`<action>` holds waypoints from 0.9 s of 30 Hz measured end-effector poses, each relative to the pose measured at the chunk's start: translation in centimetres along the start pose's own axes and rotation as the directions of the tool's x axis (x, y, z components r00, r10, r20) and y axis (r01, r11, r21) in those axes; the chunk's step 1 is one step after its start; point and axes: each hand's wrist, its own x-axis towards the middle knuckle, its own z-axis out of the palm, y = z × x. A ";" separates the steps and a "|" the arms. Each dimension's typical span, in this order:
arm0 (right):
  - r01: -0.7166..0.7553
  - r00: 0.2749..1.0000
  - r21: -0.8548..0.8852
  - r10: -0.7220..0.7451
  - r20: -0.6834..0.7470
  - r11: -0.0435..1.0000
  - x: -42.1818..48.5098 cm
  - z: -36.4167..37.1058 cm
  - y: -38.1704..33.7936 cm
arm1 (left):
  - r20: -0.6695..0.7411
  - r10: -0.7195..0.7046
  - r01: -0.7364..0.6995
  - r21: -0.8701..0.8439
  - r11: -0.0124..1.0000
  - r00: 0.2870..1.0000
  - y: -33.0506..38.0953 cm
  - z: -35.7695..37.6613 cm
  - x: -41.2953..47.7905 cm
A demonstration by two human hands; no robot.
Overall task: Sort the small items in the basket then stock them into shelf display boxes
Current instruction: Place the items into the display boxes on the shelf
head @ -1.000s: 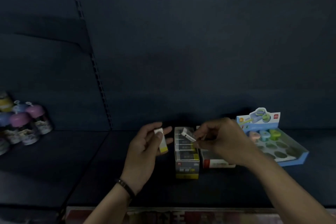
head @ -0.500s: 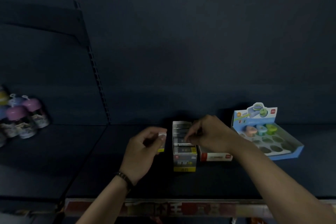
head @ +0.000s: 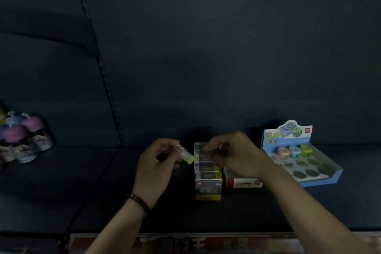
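Note:
My left hand [head: 158, 163] pinches a small white eraser with a yellow end [head: 186, 154], held just left of a narrow display box [head: 208, 188] that has a yellow base. Several erasers [head: 206, 168] stand in a row inside that box. My right hand [head: 235, 153] reaches over the far end of the box with fingers curled; whether it still holds an eraser is hidden. A white and red display box [head: 243, 182] lies right of the narrow one, partly under my right wrist.
A blue display tray [head: 321, 173] with round wells and three pastel items at its back stands on the right. Purple-capped bottles [head: 24, 140] cluster on the left shelf. The dark shelf board [head: 103, 181] runs across; a red-printed price rail [head: 185, 243] lines its front edge.
My right hand carried its white eraser down to the far end of the narrow box. My left hand turned its eraser so the yellow end points at the box.

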 end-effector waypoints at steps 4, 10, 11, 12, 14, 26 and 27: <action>0.181 0.952 -0.068 -0.192 -0.237 0.981 -0.4 1.5 -1.0 | 0.038 -0.076 0.082 -0.186 0.979 0.996 0.9 1.3 0.4; 0.284 0.901 -0.187 -0.328 -0.283 0.941 -0.3 2.0 -0.3 | 0.113 -0.109 0.137 -0.278 0.951 0.988 1.6 2.4 0.2; 0.288 0.898 -0.197 -0.336 -0.285 0.937 -0.3 1.9 -0.2 | 0.120 -0.112 0.142 -0.280 0.950 0.986 1.7 2.4 0.2; 0.292 0.898 -0.206 -0.342 -0.276 0.934 -0.2 1.7 -0.1 | 0.129 -0.116 0.148 -0.279 0.949 0.985 1.8 2.4 0.2; 0.289 0.910 -0.214 -0.337 -0.240 0.933 -0.2 1.4 -0.1 | 0.148 -0.134 0.169 -0.258 0.951 0.980 2.1 2.4 0.3; 0.014 0.998 -0.222 0.001 0.069 0.975 1.5 -0.6 2.0 | 0.384 0.034 -0.203 0.409 0.890 0.923 -1.2 -0.9 -1.5; 0.016 0.995 -0.225 0.007 0.102 0.974 1.8 -0.6 2.0 | 0.398 0.051 -0.231 0.416 0.880 0.916 -1.2 -0.9 -1.5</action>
